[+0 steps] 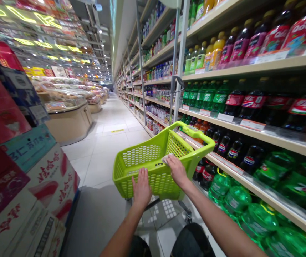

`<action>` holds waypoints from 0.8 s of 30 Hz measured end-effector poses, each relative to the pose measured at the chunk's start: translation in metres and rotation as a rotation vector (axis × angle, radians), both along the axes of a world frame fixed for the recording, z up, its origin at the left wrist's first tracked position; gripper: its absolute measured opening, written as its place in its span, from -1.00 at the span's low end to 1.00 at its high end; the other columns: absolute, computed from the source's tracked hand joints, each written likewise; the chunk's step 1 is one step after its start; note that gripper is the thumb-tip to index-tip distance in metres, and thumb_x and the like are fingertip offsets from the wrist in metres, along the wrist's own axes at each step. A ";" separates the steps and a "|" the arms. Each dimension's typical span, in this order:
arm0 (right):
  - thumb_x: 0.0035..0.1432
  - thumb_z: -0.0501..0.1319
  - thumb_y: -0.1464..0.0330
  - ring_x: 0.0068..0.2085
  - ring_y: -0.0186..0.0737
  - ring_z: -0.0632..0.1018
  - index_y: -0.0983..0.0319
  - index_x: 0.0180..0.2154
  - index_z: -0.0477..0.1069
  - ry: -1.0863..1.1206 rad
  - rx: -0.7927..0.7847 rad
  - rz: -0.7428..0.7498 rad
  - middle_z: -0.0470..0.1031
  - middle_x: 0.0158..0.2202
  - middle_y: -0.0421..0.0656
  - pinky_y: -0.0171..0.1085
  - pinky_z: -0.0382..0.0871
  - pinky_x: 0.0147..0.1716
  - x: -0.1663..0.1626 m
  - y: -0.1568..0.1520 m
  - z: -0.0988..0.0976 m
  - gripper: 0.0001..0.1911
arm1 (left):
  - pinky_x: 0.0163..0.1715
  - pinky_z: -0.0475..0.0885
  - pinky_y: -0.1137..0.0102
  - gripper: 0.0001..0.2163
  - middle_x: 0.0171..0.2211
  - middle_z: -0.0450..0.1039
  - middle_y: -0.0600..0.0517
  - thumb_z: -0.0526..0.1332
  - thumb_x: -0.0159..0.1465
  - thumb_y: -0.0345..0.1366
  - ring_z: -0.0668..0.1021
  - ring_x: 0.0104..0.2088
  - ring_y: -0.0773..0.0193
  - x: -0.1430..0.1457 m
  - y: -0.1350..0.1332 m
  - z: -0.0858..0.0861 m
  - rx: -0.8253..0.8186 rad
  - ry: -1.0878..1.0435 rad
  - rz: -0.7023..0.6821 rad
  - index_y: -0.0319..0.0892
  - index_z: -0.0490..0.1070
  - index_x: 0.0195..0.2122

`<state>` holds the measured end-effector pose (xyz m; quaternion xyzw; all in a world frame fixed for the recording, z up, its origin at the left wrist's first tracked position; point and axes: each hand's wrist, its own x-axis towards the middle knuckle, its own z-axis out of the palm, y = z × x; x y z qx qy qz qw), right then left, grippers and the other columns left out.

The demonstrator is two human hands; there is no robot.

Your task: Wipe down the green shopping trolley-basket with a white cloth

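A lime green plastic shopping basket on wheels (147, 157) stands in the aisle in front of me, tilted to the right. My left hand (141, 187) lies flat against its near wall, fingers stretched upward. My right hand (176, 170) rests on the near rim, fingers over a small whitish thing (166, 159) that I cannot make out. The basket looks empty inside.
Shelves of soft drink bottles (249, 103) run along the right, close to the basket. Stacked red and white cartons (21, 178) stand at the left. A round display counter (67, 117) sits further down the tiled aisle (110, 132).
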<state>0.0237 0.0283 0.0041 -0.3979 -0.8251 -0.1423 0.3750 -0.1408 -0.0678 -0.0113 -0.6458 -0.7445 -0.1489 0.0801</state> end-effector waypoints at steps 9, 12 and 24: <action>0.07 -0.03 0.61 0.06 -0.18 0.33 0.30 -0.07 0.37 -0.039 -0.018 0.099 0.40 -0.03 0.00 -0.11 0.19 0.06 -0.038 -0.017 -0.018 -0.60 | 0.14 -0.08 0.01 -0.36 0.24 -0.12 -0.07 -0.05 0.01 -0.49 0.00 0.22 0.16 0.003 -0.003 0.002 -0.045 0.036 -0.012 -0.32 -0.06 0.19; 0.07 -0.03 0.60 0.05 -0.20 0.34 0.29 -0.08 0.38 -0.025 -0.039 0.084 0.40 -0.03 -0.02 -0.14 0.20 0.05 -0.027 -0.013 -0.009 -0.59 | 0.15 -0.12 -0.01 -0.36 0.24 -0.12 -0.03 -0.04 0.01 -0.48 0.01 0.22 0.17 -0.003 -0.003 0.005 -0.075 0.046 -0.035 -0.29 -0.06 0.20; 0.04 -0.04 0.62 0.09 -0.11 0.29 0.29 -0.07 0.35 -0.118 -0.077 -0.043 0.35 0.01 0.02 -0.01 0.09 0.07 -0.008 -0.008 -0.007 -0.57 | 0.15 -0.13 0.01 -0.31 0.25 -0.18 -0.05 -0.01 -0.02 -0.47 -0.04 0.23 0.16 0.003 -0.001 -0.001 -0.075 0.043 -0.017 -0.30 -0.12 0.21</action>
